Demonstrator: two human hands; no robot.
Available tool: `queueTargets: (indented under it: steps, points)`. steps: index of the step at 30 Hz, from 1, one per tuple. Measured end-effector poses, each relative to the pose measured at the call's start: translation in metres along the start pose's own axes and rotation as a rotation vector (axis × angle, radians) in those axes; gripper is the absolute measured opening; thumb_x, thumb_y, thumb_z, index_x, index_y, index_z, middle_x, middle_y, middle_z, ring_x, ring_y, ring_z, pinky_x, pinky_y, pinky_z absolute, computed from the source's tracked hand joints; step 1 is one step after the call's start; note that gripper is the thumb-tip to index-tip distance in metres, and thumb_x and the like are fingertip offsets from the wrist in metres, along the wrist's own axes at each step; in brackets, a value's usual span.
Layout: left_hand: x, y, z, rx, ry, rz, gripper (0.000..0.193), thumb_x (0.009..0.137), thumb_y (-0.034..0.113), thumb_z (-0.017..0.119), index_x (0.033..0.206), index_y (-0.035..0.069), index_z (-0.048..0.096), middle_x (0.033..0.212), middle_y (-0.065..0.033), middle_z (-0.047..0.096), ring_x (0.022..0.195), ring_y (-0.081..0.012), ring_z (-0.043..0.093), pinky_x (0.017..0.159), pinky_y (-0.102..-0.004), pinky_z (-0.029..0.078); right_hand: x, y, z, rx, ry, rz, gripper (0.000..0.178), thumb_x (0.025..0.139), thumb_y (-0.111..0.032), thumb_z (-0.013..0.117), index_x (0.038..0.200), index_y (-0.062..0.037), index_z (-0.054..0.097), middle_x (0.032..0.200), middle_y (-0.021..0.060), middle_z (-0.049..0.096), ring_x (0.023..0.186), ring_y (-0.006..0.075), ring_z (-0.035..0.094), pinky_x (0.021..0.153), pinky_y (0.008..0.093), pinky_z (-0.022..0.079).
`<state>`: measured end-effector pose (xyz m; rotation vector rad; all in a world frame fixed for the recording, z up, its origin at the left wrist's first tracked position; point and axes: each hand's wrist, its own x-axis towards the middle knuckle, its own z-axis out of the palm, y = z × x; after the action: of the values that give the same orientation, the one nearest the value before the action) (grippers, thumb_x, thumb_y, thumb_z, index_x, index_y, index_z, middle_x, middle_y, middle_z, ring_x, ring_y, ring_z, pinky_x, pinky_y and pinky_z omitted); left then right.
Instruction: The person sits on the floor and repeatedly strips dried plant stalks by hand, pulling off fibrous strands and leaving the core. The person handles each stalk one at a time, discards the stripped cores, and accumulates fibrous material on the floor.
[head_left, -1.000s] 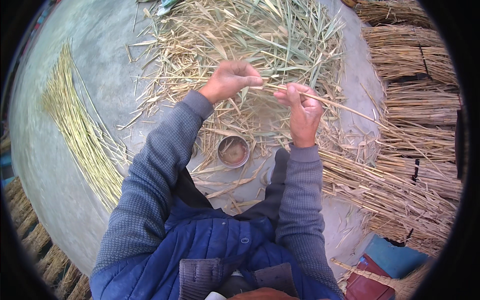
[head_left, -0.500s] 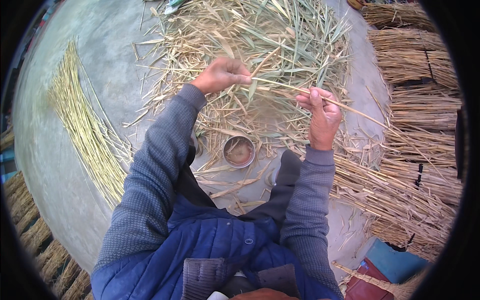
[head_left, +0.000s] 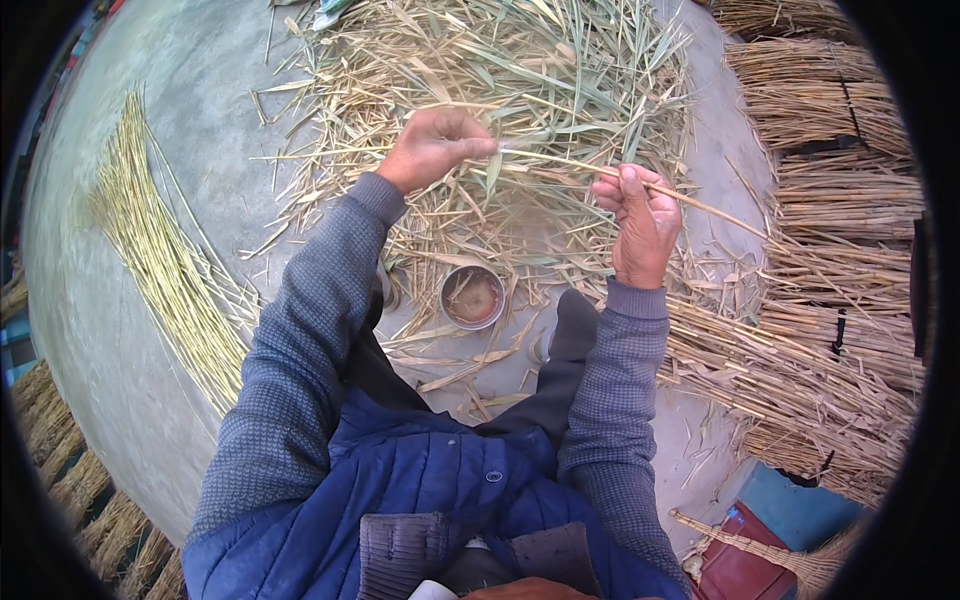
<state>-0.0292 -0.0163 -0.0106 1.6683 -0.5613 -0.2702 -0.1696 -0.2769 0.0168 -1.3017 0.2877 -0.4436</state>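
Note:
A long thin reed stalk [head_left: 562, 160] stretches between my two hands above a heap of dry leaves. Its end on one side is pinched between thumb and fingers of my left hand [head_left: 438, 150]. My right hand [head_left: 645, 228] grips the same stalk between thumb and fingers, palm turned up, and the stalk runs on past it to the right. A strip of leaf [head_left: 494, 172] hangs just under my left fingertips. Left of that hand a thin straw-coloured stem [head_left: 320, 155] shows; I cannot tell whether it is part of the held stalk.
Stripped leaves [head_left: 500, 70] are heaped ahead. A round metal bowl [head_left: 478, 302] stands between my feet. Pale slender stalks [head_left: 170, 265] lie at left. Loose reeds [head_left: 770, 375] and tied bundles [head_left: 815, 90] fill the right. A straw broom [head_left: 735, 541] rests over something dark red [head_left: 740, 575].
A straw-coloured piece that slanted up beside my left fingertips no longer shows there, and a thin stem now shows left of that hand. Both hands keep their hold on the stalk.

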Motion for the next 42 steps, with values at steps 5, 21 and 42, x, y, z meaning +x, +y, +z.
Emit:
queueTargets:
  steps: [5, 21, 42]
  points:
    - [0.005, -0.020, -0.034, 0.192, 0.138, -0.158, 0.019, 0.094, 0.024, 0.071, 0.094, 0.005, 0.071, 0.090, -0.0034, 0.074, 0.077, -0.0119, 0.066, 0.078, -0.0294, 0.050, 0.001, -0.003, -0.012, -0.072, 0.043, 0.036, 0.029, 0.097, -0.021, 0.069, 0.108, 0.0052, 0.062, 0.091, 0.0165, 0.072, 0.076, 0.0194, 0.073, 0.068, 0.0268, 0.059]
    - [-0.001, -0.026, -0.013, 1.049, -0.131, 0.314, 0.012, 0.082, 0.026, 0.075, 0.081, 0.015, 0.069, 0.071, -0.0034, 0.065, 0.077, -0.0230, 0.062, 0.077, -0.0376, 0.041, 0.008, 0.007, -0.001, -0.071, 0.080, 0.140, 0.029, 0.095, -0.021, 0.071, 0.109, 0.0027, 0.062, 0.095, 0.0147, 0.072, 0.079, 0.0181, 0.073, 0.070, 0.0266, 0.060]
    - [0.005, 0.009, 0.037, 0.098, -0.184, 0.019, 0.018, 0.089, 0.019, 0.078, 0.096, 0.003, 0.075, 0.084, -0.0009, 0.071, 0.077, -0.0072, 0.063, 0.067, -0.0242, 0.050, -0.007, 0.012, 0.040, 0.028, -0.165, 0.108, 0.021, 0.097, -0.015, 0.068, 0.110, 0.0020, 0.064, 0.111, 0.0154, 0.071, 0.096, 0.0190, 0.072, 0.081, 0.0271, 0.059]
